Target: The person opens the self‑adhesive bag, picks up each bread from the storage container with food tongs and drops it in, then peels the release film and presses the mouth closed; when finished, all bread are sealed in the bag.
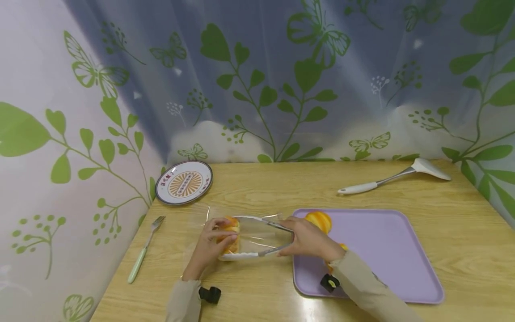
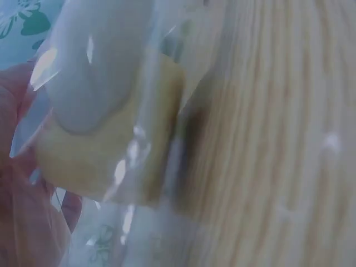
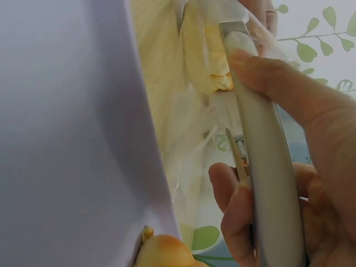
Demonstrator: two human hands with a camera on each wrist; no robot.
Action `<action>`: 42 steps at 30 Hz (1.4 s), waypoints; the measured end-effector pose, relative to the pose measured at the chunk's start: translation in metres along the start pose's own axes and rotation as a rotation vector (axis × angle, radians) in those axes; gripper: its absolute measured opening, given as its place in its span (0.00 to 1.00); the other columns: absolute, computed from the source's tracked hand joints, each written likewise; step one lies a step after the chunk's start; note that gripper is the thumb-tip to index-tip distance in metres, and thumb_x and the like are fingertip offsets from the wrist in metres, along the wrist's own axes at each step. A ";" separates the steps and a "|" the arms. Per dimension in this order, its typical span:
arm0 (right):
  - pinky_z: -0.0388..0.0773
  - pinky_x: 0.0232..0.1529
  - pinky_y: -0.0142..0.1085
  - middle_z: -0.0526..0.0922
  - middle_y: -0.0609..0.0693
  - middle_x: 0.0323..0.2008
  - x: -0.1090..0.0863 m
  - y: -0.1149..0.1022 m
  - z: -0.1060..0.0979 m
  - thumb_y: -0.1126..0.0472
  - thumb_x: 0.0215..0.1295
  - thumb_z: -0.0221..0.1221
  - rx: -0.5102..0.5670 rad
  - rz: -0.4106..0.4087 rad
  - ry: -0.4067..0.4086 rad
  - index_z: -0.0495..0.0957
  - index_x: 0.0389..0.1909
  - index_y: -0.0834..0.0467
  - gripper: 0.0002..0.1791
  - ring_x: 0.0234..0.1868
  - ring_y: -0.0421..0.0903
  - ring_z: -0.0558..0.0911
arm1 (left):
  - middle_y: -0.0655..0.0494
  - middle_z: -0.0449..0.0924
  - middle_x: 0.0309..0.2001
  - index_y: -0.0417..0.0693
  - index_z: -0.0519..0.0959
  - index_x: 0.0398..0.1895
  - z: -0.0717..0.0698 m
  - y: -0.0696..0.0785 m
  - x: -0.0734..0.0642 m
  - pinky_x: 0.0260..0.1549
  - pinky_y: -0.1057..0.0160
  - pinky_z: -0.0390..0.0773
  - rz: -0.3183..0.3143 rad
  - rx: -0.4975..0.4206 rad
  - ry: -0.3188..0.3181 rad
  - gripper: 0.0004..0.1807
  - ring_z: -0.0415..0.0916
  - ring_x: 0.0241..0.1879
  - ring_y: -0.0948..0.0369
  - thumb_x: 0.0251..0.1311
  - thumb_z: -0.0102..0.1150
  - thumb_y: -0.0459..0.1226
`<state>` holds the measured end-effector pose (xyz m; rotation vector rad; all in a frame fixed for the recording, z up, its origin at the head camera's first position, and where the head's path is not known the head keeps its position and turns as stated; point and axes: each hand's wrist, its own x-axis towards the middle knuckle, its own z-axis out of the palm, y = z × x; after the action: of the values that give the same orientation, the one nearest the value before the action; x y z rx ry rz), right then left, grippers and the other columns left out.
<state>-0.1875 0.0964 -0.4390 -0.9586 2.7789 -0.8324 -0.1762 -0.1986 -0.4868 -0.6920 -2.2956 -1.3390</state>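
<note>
The left hand [image 1: 215, 237] has its fingers bent round a clear plastic bag [image 1: 257, 237], pinching it at the bread [image 1: 235, 248]. The bread sits inside, left of the middle of the worktop [image 1: 257, 188]; the fingers hide part of it, and the bag's outline is hard to follow beyond a few bright glints. The right hand [image 1: 307, 237] grasps a pair of tongs [image 1: 248, 255] near the joined end, which the palm covers. Their pale tips reach left to either side of the bread; the left wrist view shows one tip over it behind plastic, blurred and cut off at the top.

The lilac tray [image 1: 382, 250] lies toward the right edge of the worktop. A yellow-orange striped piece [image 1: 319, 220] rests at the tray's back left corner. Another yellow-orange piece [image 1: 343, 246] is mostly hidden by the right forearm, so its kind cannot be told.

A patterned plate [image 1: 183, 182] stands at the worktop's back left corner, and a green-handled fork [image 1: 145, 251] lies along the left edge. Near the back right corner is a white-handled turner [image 1: 384, 180]. The front edge falls outside the head view.
</note>
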 end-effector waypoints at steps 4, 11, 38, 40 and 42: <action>0.80 0.54 0.49 0.79 0.65 0.55 0.001 -0.001 0.003 0.46 0.43 0.76 -0.018 0.007 0.005 0.73 0.61 0.69 0.47 0.51 0.57 0.81 | 0.42 0.78 0.48 0.38 0.87 0.31 -0.001 0.001 0.000 0.50 0.62 0.72 -0.074 -0.005 -0.019 0.05 0.68 0.51 0.60 0.49 0.69 0.25; 0.79 0.54 0.50 0.79 0.63 0.55 -0.001 0.000 0.003 0.47 0.40 0.77 -0.018 0.053 0.038 0.72 0.61 0.69 0.48 0.52 0.57 0.81 | 0.43 0.79 0.45 0.39 0.88 0.27 -0.004 0.000 -0.001 0.47 0.54 0.73 -0.091 0.062 0.001 0.05 0.70 0.46 0.49 0.46 0.70 0.24; 0.64 0.20 0.28 0.74 0.49 0.22 -0.003 0.008 -0.017 0.51 0.42 0.77 0.066 0.080 -0.076 0.70 0.64 0.69 0.48 0.19 0.36 0.65 | 0.47 0.80 0.45 0.43 0.88 0.29 0.000 -0.001 -0.002 0.53 0.60 0.72 -0.174 0.055 -0.070 0.03 0.72 0.49 0.49 0.50 0.70 0.30; 0.65 0.20 0.27 0.74 0.48 0.21 -0.005 0.009 -0.017 0.52 0.42 0.77 0.078 0.069 -0.070 0.71 0.63 0.68 0.47 0.19 0.35 0.66 | 0.47 0.80 0.44 0.42 0.88 0.29 0.000 -0.001 -0.002 0.53 0.59 0.73 -0.166 0.065 -0.066 0.03 0.72 0.48 0.48 0.50 0.70 0.30; 0.66 0.20 0.27 0.74 0.48 0.21 -0.006 0.010 -0.017 0.51 0.43 0.77 0.087 0.064 -0.064 0.71 0.63 0.68 0.46 0.19 0.34 0.67 | 0.46 0.80 0.44 0.42 0.88 0.28 0.000 -0.001 -0.001 0.53 0.58 0.73 -0.155 0.070 -0.055 0.03 0.73 0.47 0.48 0.49 0.70 0.29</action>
<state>-0.1921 0.1149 -0.4302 -0.8624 2.6807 -0.8887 -0.1760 -0.1992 -0.4885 -0.5449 -2.4708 -1.3142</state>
